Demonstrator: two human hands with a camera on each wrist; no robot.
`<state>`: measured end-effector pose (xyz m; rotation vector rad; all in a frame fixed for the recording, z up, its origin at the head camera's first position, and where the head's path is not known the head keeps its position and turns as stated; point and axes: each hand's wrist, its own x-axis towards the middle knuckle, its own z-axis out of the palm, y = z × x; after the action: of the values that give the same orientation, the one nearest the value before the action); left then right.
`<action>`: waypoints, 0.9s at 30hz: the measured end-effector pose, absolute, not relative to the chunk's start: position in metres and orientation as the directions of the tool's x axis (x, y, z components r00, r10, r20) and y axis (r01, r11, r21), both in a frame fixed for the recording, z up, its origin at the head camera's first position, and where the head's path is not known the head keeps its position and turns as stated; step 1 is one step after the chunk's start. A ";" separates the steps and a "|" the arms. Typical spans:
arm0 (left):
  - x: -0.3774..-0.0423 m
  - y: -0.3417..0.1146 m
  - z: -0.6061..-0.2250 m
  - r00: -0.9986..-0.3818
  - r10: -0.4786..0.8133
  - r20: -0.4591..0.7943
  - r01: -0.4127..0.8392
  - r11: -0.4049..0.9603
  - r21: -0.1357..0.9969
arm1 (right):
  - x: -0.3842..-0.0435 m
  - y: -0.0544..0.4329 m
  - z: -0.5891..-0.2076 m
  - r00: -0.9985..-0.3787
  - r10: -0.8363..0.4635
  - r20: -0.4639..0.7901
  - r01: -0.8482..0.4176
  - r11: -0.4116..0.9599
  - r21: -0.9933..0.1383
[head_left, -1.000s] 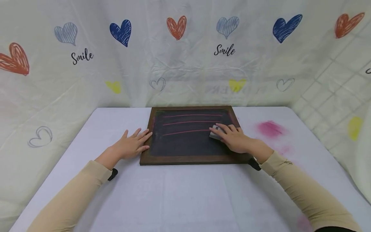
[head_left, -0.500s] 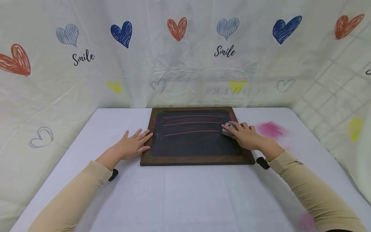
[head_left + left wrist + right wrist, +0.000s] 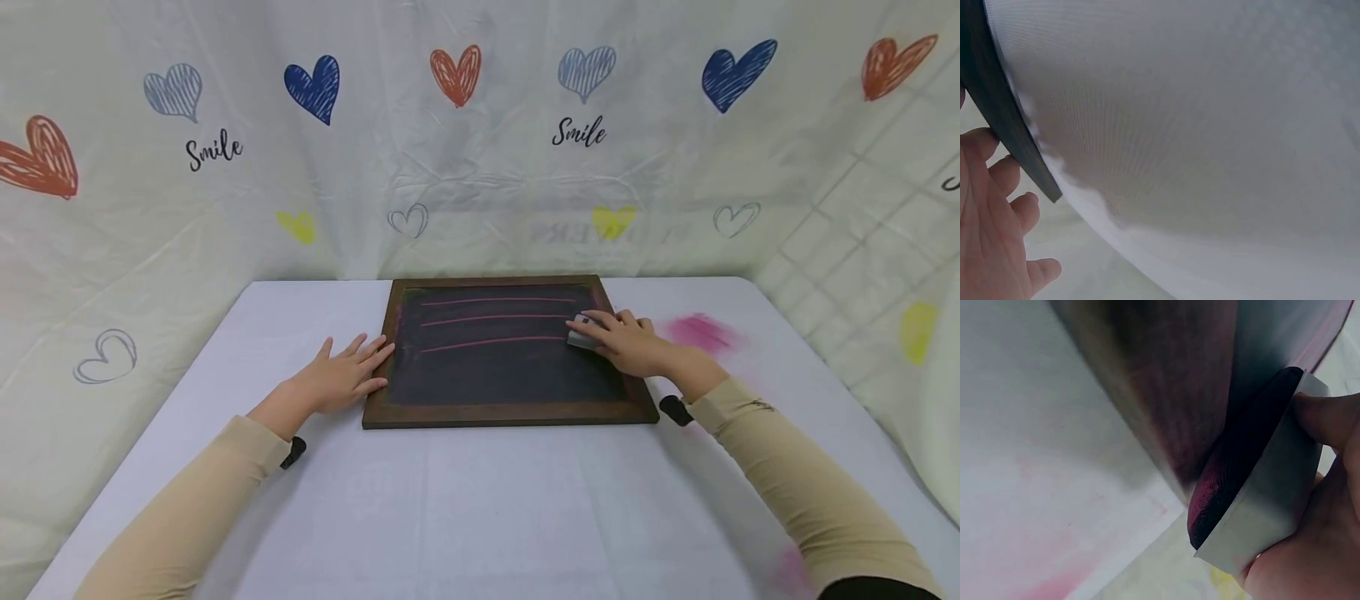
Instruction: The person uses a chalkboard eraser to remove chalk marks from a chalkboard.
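Observation:
A chalkboard (image 3: 510,379) in a brown wooden frame lies on the white-covered table, with three roughly level pink chalk lines across its upper half. My left hand (image 3: 341,379) rests with spread, straight fingers on the frame's left side; the left wrist view shows its fingers (image 3: 1007,175) against the dark frame edge (image 3: 1007,106). Near the board's right side, my right hand (image 3: 637,346) grips a chalkboard eraser (image 3: 581,335) at the right end of the lowest line. Seen from the right wrist, the eraser (image 3: 1266,481) has a pale grey back and a dark felt pad stained pink.
Pink chalk smudges (image 3: 701,333) mark the white tablecloth (image 3: 480,517) right of the board. Another pink smudge (image 3: 791,571) lies near the right sleeve. Behind the table hangs a pale curtain (image 3: 495,158) printed with hearts and "Smile".
My right hand has slid the eraser rightward across the board, then slightly back left. More of the lowest line's right end shows than a second ago. The left hand has stayed put.

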<state>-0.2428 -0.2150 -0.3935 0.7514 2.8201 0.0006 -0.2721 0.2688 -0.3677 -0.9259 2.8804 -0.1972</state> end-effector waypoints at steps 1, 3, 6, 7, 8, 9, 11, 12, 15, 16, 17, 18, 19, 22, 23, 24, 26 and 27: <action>-0.243 -0.215 -0.393 -0.845 0.490 -0.214 0.490 0.870 0.058 | -0.274 0.267 -0.368 -0.806 -0.588 -0.068 -0.574 0.804 -0.155; -0.242 -0.216 -0.393 -0.846 0.488 -0.215 0.488 0.871 0.059 | -0.277 0.261 -0.368 -0.799 -0.598 -0.069 -0.583 0.797 -0.156; -0.242 -0.216 -0.394 -0.847 0.485 -0.219 0.486 0.872 0.054 | -0.281 0.253 -0.369 -0.779 -0.623 -0.066 -0.610 0.778 -0.148; -0.243 -0.216 -0.394 -0.846 0.485 -0.221 0.485 0.873 0.056 | -0.283 0.250 -0.369 -0.772 -0.633 -0.060 -0.620 0.771 -0.146; -0.243 -0.216 -0.394 -0.846 0.486 -0.221 0.487 0.872 0.054 | -0.284 0.248 -0.369 -0.767 -0.639 -0.059 -0.627 0.766 -0.145; -0.243 -0.216 -0.394 -0.846 0.485 -0.223 0.487 0.872 0.053 | -0.285 0.245 -0.369 -0.762 -0.646 -0.056 -0.634 0.760 -0.142; -0.244 -0.216 -0.393 -0.845 0.485 -0.224 0.487 0.872 0.052 | -0.287 0.239 -0.368 -0.752 -0.656 -0.060 -0.646 0.752 -0.130; -0.244 -0.216 -0.393 -0.845 0.485 -0.225 0.487 0.872 0.052 | -0.288 0.236 -0.368 -0.749 -0.659 -0.065 -0.649 0.750 -0.127; -0.245 -0.216 -0.393 -0.846 0.481 -0.230 0.484 0.874 0.049 | -0.290 0.228 -0.367 -0.742 -0.664 -0.090 -0.653 0.747 -0.126; -0.245 -0.216 -0.393 -0.846 0.481 -0.231 0.484 0.874 0.048 | -0.291 0.226 -0.367 -0.739 -0.667 -0.097 -0.656 0.745 -0.126; -0.245 -0.216 -0.393 -0.846 0.480 -0.231 0.483 0.874 0.046 | -0.291 0.224 -0.366 -0.736 -0.669 -0.103 -0.656 0.743 -0.134; -0.245 -0.216 -0.394 -0.847 0.479 -0.232 0.482 0.875 0.046 | -0.292 0.222 -0.367 -0.734 -0.671 -0.108 -0.657 0.741 -0.141; -0.245 -0.216 -0.394 -0.846 0.479 -0.232 0.483 0.875 0.045 | -0.293 0.220 -0.367 -0.731 -0.673 -0.113 -0.657 0.739 -0.149; -0.246 -0.216 -0.394 -0.847 0.480 -0.230 0.484 0.874 0.042 | -0.294 0.214 -0.367 -0.720 -0.683 -0.121 -0.662 0.729 -0.175; -0.246 -0.216 -0.394 -0.847 0.480 -0.231 0.484 0.874 0.041 | -0.294 0.211 -0.366 -0.717 -0.685 -0.127 -0.662 0.727 -0.183; -0.246 -0.216 -0.395 -0.847 0.479 -0.232 0.484 0.874 0.040 | -0.294 0.209 -0.366 -0.713 -0.688 -0.132 -0.664 0.724 -0.188; -0.247 -0.215 -0.395 -0.846 0.479 -0.234 0.485 0.874 0.037 | -0.295 0.204 -0.366 -0.704 -0.695 -0.145 -0.669 0.718 -0.193; -0.247 -0.215 -0.395 -0.846 0.479 -0.235 0.485 0.874 0.037 | -0.296 0.201 -0.366 -0.700 -0.698 -0.152 -0.671 0.715 -0.195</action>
<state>-0.2467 -0.2151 -0.3949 0.7332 2.8087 -0.0342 -0.2958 0.2005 -0.3661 -1.0956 2.7067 -0.1834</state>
